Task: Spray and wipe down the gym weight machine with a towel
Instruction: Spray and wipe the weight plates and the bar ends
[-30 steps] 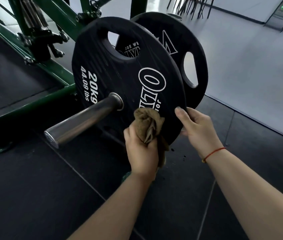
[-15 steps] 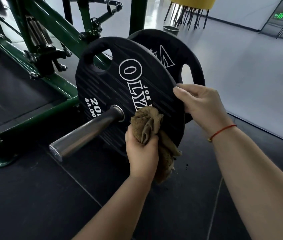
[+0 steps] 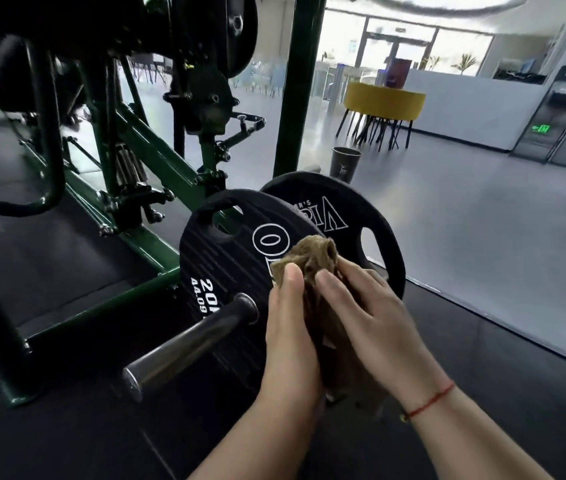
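Dark rubber floor [image 3: 66, 427], green frame [image 3: 101, 308] behind: left hand [image 3: 292, 327] and right hand [image 3: 375, 320] both clutch the bunched towel [image 3: 312, 258], weight plate [image 3: 226, 261] directly beyond the fingers, left hand nearer the steel bar [image 3: 188, 348].

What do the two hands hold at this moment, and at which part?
Both hold the crumpled brown cloth towel: the left hand grips its bunched middle from the left, the right hand pinches its right side, thumb on top.
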Available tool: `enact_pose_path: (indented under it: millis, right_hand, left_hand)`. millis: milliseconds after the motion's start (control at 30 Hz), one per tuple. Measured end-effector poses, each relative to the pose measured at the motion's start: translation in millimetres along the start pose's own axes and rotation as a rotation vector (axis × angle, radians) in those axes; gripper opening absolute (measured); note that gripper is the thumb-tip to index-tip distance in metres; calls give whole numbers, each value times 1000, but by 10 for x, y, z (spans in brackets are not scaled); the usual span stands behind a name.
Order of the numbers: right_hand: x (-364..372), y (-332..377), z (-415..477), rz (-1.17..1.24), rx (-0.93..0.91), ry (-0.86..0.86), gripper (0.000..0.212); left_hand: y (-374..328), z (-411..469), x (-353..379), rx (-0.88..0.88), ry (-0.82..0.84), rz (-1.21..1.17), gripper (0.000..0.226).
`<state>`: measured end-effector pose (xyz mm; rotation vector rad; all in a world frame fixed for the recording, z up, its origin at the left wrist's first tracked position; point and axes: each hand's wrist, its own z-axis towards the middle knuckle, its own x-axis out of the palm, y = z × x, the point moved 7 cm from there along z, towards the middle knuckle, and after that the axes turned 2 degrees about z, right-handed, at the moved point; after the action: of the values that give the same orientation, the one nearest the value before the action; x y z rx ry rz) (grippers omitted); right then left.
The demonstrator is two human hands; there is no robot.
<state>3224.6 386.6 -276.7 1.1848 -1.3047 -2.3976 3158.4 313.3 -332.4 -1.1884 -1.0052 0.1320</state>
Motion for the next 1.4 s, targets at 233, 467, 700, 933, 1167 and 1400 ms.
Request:
enact_pose_path:
  millis: [233, 467, 700, 933, 1167, 1400]
  right_hand:
    - [21, 41, 147, -49, -50, -11, 68]
    - [-547, 271, 488, 77, -100, -327, 49]
    - [0, 607, 1047, -372, -70, -68, 46]
    - [-30, 62, 678, -321, 74, -95, 57]
    - [-305, -891, 56, 341, 482, -167, 25]
    - [-829, -810, 232, 456, 356, -329, 26]
  left_hand:
    - [-319, 133, -104, -178, 63, 65, 99]
    - [-824, 490, -345, 185, -26, 916, 27]
    - [-754, 692, -188, 588, 171, 1386, 98]
    - [-543, 877, -235, 596, 128, 1545, 106]
    - [-605, 810, -152, 551, 84, 1622, 104]
    - [-372, 696, 214, 716, 301, 1956, 89]
